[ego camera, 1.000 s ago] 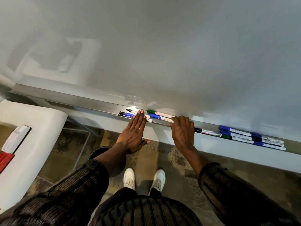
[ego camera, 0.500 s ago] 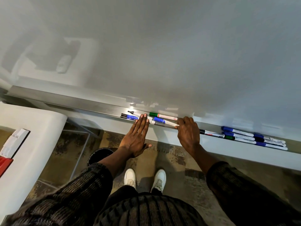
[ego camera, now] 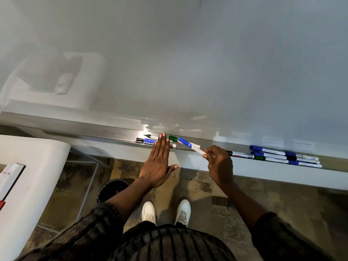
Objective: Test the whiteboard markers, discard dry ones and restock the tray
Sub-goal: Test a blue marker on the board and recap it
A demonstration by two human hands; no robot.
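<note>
A metal marker tray [ego camera: 105,133] runs along the foot of the whiteboard [ego camera: 188,63]. My right hand [ego camera: 219,164] pinches the white end of a blue-capped marker [ego camera: 190,145], which tilts up off the tray. My left hand [ego camera: 157,162] lies flat with straight fingers, fingertips on the tray over a small cluster of markers [ego camera: 146,140] with black and blue caps. A green-capped marker [ego camera: 173,138] lies just right of those fingertips. Farther right a black-capped marker [ego camera: 239,154] rests in the tray, then a group of blue and green markers [ego camera: 284,157].
A black waste bin [ego camera: 113,188] stands on the floor below my left forearm. A white table [ego camera: 28,176] with a white eraser [ego camera: 9,178] and a red item fills the left edge. My white shoes stand on patterned carpet.
My right hand has lifted from the tray edge and now pinches the blue-capped marker, raising its white end. My left hand stays flat on the tray.
</note>
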